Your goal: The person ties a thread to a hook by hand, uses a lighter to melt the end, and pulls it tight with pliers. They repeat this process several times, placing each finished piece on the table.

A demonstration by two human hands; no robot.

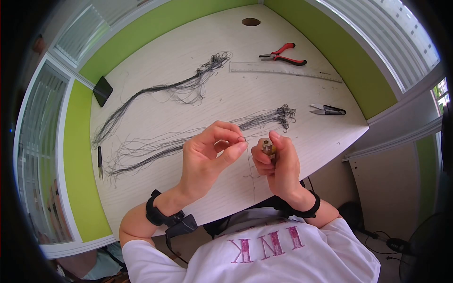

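Between its thumb and index finger, my left hand point(212, 153) pinches a small dark hook point(242, 139). Close by on the right, my right hand point(278, 162) is wrapped round a lighter point(268, 147), its metal top facing up and the thumb beside it. The two hands are apart. Behind them a bundle of hooks on dark lines point(264, 120) lies across the table, its hooks at the right end. A second bundle point(160, 88) lies farther back, with hooks at its upper right end. A thin line runs down the table below the hands.
On the pale table point(155, 52) lie red-handled pliers point(285, 57), a clear ruler point(283, 71), black-handled snips point(328, 110), tweezers point(100, 162) at the left edge and a dark flat object point(103, 91). Green partitions point(330, 56) border the table. A round hole point(251, 21) is at the back.
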